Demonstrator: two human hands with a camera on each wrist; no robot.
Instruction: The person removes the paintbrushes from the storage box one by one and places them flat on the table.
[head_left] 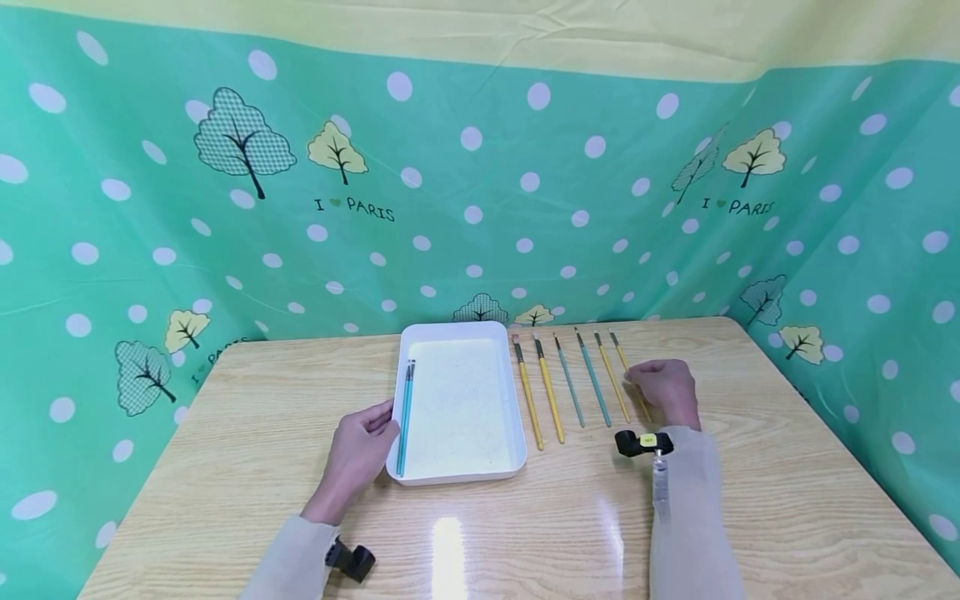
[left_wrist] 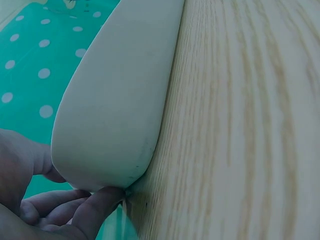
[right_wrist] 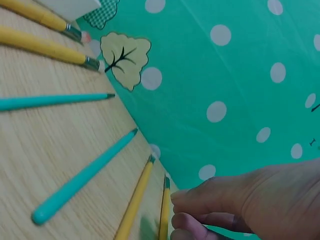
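Note:
My left hand (head_left: 360,450) holds the left wall of a white tray (head_left: 517,450), its fingertips at the tray's lower corner (left_wrist: 107,165) in the left wrist view. Two teal paintbrushes (head_left: 406,417) lie side by side along the tray's left inner side. At the far right of a row of brushes, my right hand (head_left: 667,387) has its fingertips on the handle of a thin yellow paintbrush (head_left: 622,353). That brush (right_wrist: 165,210) lies along the curled fingertips in the right wrist view, partly covered by the hand in the head view.
Between tray and right hand lie two thick yellow paintbrushes (head_left: 551,392), two teal ones (head_left: 595,379) and another thin yellow one (head_left: 613,379). They rest on a wooden table (head_left: 285,400). A green dotted curtain (head_left: 450,167) hangs behind the table.

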